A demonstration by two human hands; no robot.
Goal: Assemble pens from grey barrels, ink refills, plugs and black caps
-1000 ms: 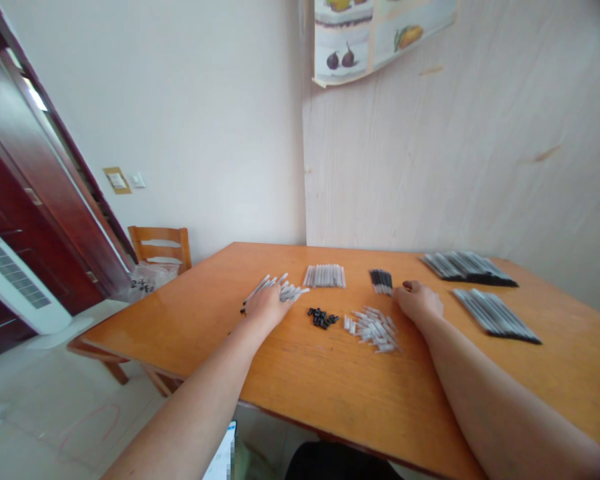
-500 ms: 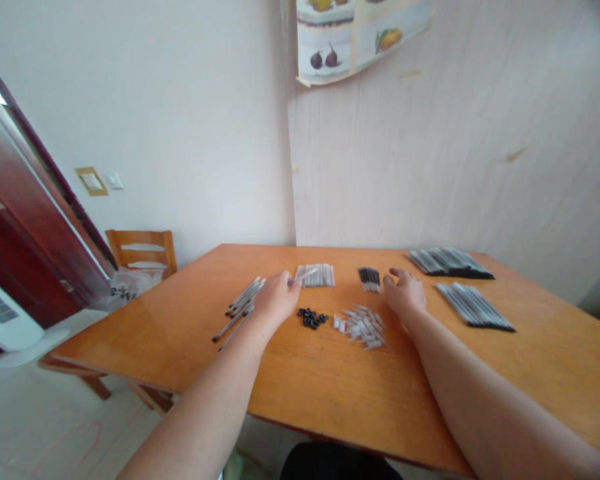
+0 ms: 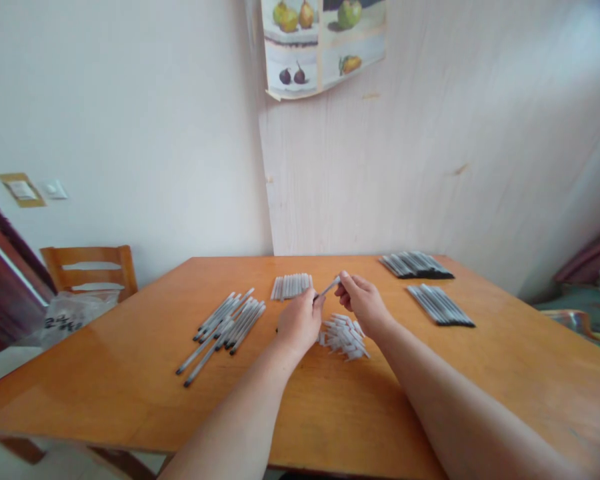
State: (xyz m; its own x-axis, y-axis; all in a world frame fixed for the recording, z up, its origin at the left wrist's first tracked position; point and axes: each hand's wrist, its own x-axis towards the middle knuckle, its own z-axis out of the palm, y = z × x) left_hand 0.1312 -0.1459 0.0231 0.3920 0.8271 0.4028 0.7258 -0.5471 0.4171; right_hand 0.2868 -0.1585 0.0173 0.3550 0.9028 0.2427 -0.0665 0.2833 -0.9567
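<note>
My left hand (image 3: 300, 320) is closed around a slim pen barrel (image 3: 329, 287), which slants up toward the right. At its upper end, my right hand (image 3: 364, 300) is pinched shut on what looks like a thin pen refill, mostly hidden by the fingers. Both hands are close together above the table. Beneath them lies a heap of white pen tips (image 3: 345, 339). Behind my left hand is a row of clear barrels (image 3: 291, 287). To the left lie loose pens with black ends (image 3: 230, 323). The small black plugs are almost wholly covered by my left hand.
Two flat stacks of black-ended pens, a farther one (image 3: 415, 265) and a nearer one (image 3: 440, 305), lie at the right on the wooden table (image 3: 405, 407). A wooden chair (image 3: 90, 267) holding a plastic bag (image 3: 80, 310) stands beyond the left edge. A wall stands behind.
My right hand has left the dark refills and come to the barrel in my left hand, its fingers now closed. My left hand has moved nearer. The view has turned right.
</note>
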